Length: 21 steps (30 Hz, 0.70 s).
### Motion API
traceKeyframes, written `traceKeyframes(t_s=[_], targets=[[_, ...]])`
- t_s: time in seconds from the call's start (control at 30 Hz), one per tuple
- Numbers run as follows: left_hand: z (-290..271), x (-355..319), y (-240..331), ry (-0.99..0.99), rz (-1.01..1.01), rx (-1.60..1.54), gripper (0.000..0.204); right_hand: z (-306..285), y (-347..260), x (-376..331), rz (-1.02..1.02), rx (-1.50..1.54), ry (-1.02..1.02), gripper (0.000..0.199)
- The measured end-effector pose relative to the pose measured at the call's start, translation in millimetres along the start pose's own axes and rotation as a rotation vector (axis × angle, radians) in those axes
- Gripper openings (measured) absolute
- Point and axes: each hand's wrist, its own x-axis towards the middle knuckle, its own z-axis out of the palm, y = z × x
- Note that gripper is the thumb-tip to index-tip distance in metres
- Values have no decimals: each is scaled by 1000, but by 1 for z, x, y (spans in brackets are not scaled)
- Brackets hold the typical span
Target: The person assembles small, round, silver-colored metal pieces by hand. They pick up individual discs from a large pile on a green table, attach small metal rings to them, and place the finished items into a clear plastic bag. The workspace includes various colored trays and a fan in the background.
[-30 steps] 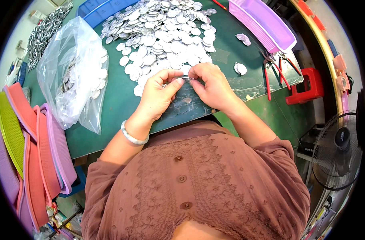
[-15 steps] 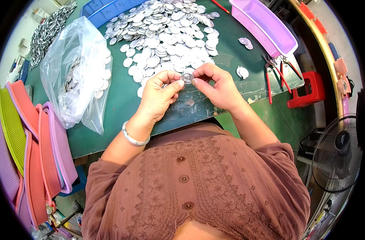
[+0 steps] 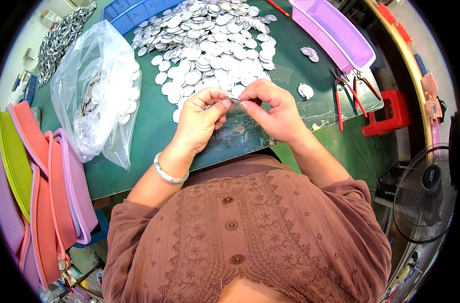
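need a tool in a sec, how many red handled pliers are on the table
2, side by side on the green table right of the right hand: one pair of pliers nearer the hand, the other pair just beyond it. None seems hidden.

Bright, even daylight, strongest at upper left; glare on the silver discs (image 3: 209,45) and plastic bag (image 3: 96,86); soft shadows on the desk (image 3: 154,126); heavy fisheye bending, black vignette corners; centre sharp.
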Motion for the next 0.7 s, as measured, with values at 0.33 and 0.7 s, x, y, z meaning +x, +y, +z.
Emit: traceKeyframes(t_s=[0.33,0.7], targets=[[0,0,0,-22,-31,-17,5,5,-1,0,-28,-6,27,12],[-1,-1,-1,-49,-76,-68,7,4,-1,-1,-1,0,32,12]])
